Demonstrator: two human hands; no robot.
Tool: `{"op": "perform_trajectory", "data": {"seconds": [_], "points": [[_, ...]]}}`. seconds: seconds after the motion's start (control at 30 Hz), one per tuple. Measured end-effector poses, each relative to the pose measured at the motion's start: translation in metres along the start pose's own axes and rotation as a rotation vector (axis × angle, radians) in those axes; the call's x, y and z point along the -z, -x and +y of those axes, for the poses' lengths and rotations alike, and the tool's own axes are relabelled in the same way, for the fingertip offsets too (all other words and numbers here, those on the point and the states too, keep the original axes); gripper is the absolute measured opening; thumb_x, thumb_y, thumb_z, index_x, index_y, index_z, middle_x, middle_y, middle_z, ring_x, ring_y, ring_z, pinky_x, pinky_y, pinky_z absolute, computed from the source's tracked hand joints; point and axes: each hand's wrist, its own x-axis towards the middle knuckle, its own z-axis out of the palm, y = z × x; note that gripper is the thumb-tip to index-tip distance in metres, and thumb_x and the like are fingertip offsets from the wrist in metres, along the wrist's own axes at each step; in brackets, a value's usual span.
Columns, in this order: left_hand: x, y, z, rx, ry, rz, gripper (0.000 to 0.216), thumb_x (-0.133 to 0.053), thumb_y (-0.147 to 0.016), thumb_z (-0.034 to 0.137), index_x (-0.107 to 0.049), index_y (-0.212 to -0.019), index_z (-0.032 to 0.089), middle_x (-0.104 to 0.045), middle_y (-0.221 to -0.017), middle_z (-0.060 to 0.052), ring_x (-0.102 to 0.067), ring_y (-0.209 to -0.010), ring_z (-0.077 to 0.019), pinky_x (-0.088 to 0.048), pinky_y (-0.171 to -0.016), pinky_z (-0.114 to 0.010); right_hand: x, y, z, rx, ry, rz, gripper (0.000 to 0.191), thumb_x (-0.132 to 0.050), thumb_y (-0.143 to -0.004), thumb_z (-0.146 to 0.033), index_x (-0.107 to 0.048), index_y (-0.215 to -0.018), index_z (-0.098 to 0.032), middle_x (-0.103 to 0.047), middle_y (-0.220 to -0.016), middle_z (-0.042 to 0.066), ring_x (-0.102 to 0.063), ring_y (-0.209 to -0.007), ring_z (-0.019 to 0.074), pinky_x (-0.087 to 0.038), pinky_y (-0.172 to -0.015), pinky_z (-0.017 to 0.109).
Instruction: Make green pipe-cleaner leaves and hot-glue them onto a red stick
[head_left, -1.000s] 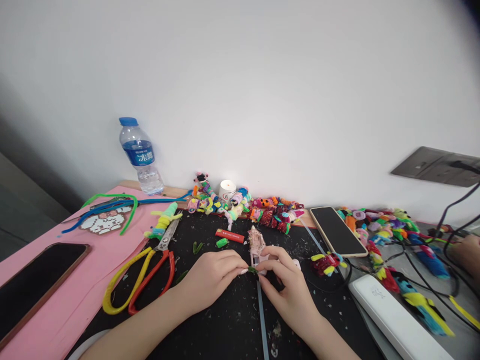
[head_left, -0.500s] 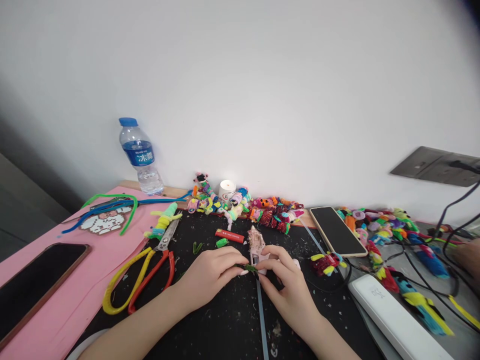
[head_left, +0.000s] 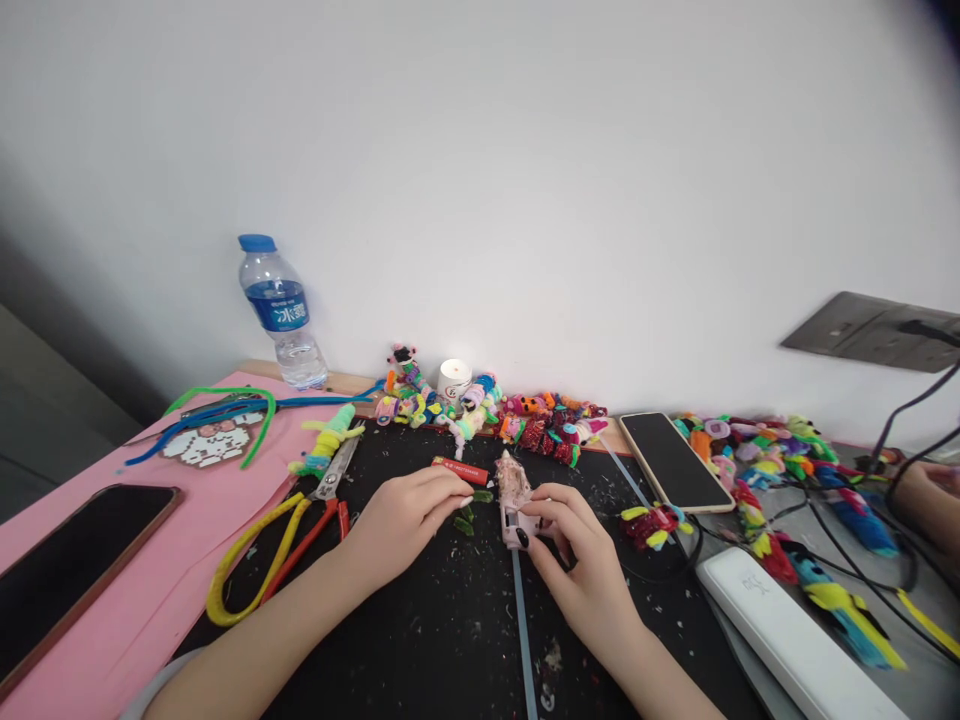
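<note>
While the left hand (head_left: 420,512) leans in with thumb and fingers drawn nearly together, its tips meet one of the green fuzzy pieces (head_left: 465,522) on the black tabletop (head_left: 450,640); whether they pinch it or merely touch it, I can't tell. Just across from it, the right hand (head_left: 581,545) has thumb and forefinger slightly parted against the pink glue gun (head_left: 513,512); its palm hides any real grip. To me the step in hand looks like arranging those small pieces beside the gun, and the next move would call for a light, precise pinch. Beyond the left fingers, the red printed block (head_left: 469,471) is partly covered. The left forearm cuts across the scissors (head_left: 259,555), and far right, another person's hand (head_left: 930,495) is cropped by the edge.
</note>
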Motion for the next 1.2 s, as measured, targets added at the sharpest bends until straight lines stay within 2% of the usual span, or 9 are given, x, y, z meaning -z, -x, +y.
{"op": "perform_trajectory", "data": {"seconds": [0.13, 0.37, 0.47, 0.63, 0.77, 0.9, 1.0, 1.07, 1.2], "points": [[0.003, 0.000, -0.008, -0.017, -0.049, 0.001, 0.019, -0.045, -0.089, 0.021, -0.062, -0.099, 0.022, -0.064, -0.102, -0.001, -0.058, -0.095, -0.0147, -0.043, -0.088, -0.026, 0.002, 0.000, -0.001, -0.011, 0.009, 0.030, 0.021, -0.046, -0.081, -0.012, -0.057, -0.096, -0.022, -0.051, -0.106, 0.007, -0.055, -0.087, 0.0183, -0.047, -0.072, 0.030], [0.004, 0.000, -0.009, -0.081, -0.149, -0.204, 0.023, -0.043, -0.089, 0.020, -0.064, -0.099, 0.023, -0.065, -0.099, -0.001, -0.060, -0.089, -0.0147, -0.045, -0.081, -0.024, 0.003, -0.001, -0.001, -0.012, 0.011, 0.066, 0.018, -0.043, -0.086, -0.017, -0.058, -0.094, -0.020, -0.052, -0.104, 0.008, -0.056, -0.079, 0.0162, -0.048, -0.066, 0.028], [0.004, -0.001, -0.007, -0.073, -0.180, -0.254, 0.024, -0.044, -0.088, 0.019, -0.065, -0.098, 0.023, -0.064, -0.095, -0.002, -0.060, -0.085, -0.0145, -0.045, -0.077, -0.023, 0.004, -0.002, -0.001, 0.000, 0.014, 0.075, 0.018, -0.043, -0.086, -0.017, -0.059, -0.093, -0.020, -0.052, -0.103, 0.008, -0.056, -0.076, 0.0159, -0.048, -0.064, 0.028], [0.005, -0.001, -0.005, -0.029, -0.153, -0.235, 0.023, -0.047, -0.086, 0.018, -0.062, -0.102, 0.024, -0.064, -0.099, -0.002, -0.059, -0.089, -0.0164, -0.044, -0.080, -0.025, 0.004, -0.003, -0.002, 0.005, 0.027, 0.079, 0.018, -0.043, -0.085, -0.017, -0.060, -0.092, -0.019, -0.054, -0.101, 0.008, -0.056, -0.076, 0.0163, -0.048, -0.064, 0.028], [0.006, -0.001, -0.001, -0.019, -0.123, -0.214, 0.019, -0.047, -0.083, 0.014, -0.059, -0.096, 0.023, -0.064, -0.097, -0.001, -0.059, -0.089, -0.0169, -0.044, -0.078, -0.025, 0.003, -0.002, -0.001, 0.001, 0.021, 0.072, 0.018, -0.043, -0.086, -0.016, -0.059, -0.093, -0.020, -0.053, -0.102, 0.008, -0.056, -0.078, 0.0167, -0.048, -0.065, 0.028], [0.008, -0.001, 0.002, 0.005, -0.133, -0.098, 0.023, -0.042, -0.080, 0.008, -0.058, -0.091, 0.022, -0.062, -0.098, -0.002, -0.058, -0.082, -0.0157, -0.043, -0.074, -0.024, 0.004, 0.000, 0.001, -0.001, 0.008, 0.091, 0.017, -0.043, -0.086, -0.017, -0.058, -0.092, -0.019, -0.052, -0.102, 0.009, -0.054, -0.081, 0.0171, -0.046, -0.064, 0.027], [0.012, -0.002, 0.000, 0.120, -0.164, 0.075, 0.024, -0.040, -0.081, 0.009, -0.057, -0.093, 0.020, -0.061, -0.097, -0.003, -0.058, -0.073, -0.0147, -0.043, -0.069, -0.025, 0.006, -0.001, 0.001, -0.014, -0.005, 0.108, 0.015, -0.043, -0.087, -0.018, -0.056, -0.079, -0.018, -0.053, -0.099, 0.008, -0.054, -0.081, 0.0173, -0.044, -0.063, 0.026], [0.015, -0.004, -0.002, 0.192, -0.191, 0.173, 0.024, -0.039, -0.082, 0.011, -0.057, -0.093, 0.020, -0.061, -0.096, -0.003, -0.057, -0.071, -0.0147, -0.044, -0.068, -0.025, 0.007, -0.001, 0.001, -0.012, -0.017, 0.104, 0.021, -0.042, -0.088, -0.019, -0.053, -0.070, -0.018, -0.053, -0.095, 0.007, -0.054, -0.083, 0.0178, -0.043, -0.064, 0.026], [0.022, -0.006, -0.006, 0.256, -0.253, 0.250, 0.024, -0.039, -0.081, 0.012, -0.058, -0.093, 0.020, -0.062, -0.097, -0.002, -0.058, -0.077, -0.0166, -0.044, -0.071, -0.026, 0.010, 0.000, -0.001, 0.007, -0.017, 0.102, 0.027, -0.038, -0.089, -0.019, -0.052, -0.067, -0.018, -0.054, -0.092, 0.007, -0.054, -0.086, 0.0184, -0.042, -0.072, 0.028]]}}
